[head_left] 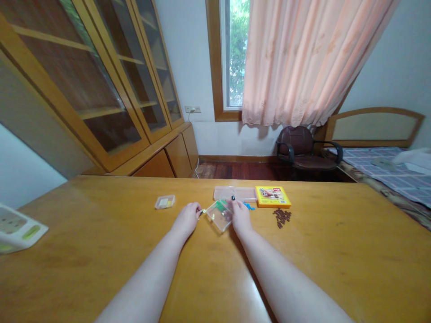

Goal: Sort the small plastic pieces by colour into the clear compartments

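Note:
My right hand (pixel 241 216) grips the right side of a small clear plastic box (pixel 221 229), which sits at an angle over the table. Green pieces and a few pale yellow ones show inside the box. A small dark round thing (pixel 233 198) shows at the fingertips of this hand. Just left of the box, my left hand (pixel 188 217) is closed in a pinch, with a small pale yellow piece (pixel 203 211) at its fingertips. Its exact kind is too small to tell. Several blue pieces (pixel 249 206) lie just beyond my right hand.
Behind the box lies a long clear plastic tray (pixel 245 194). A yellow box (pixel 273 197) and a pile of brown pieces (pixel 282 217) are to the right. Leftward stands a small clear container (pixel 164 202); a white plastic object (pixel 20 229) is at the table's left edge.

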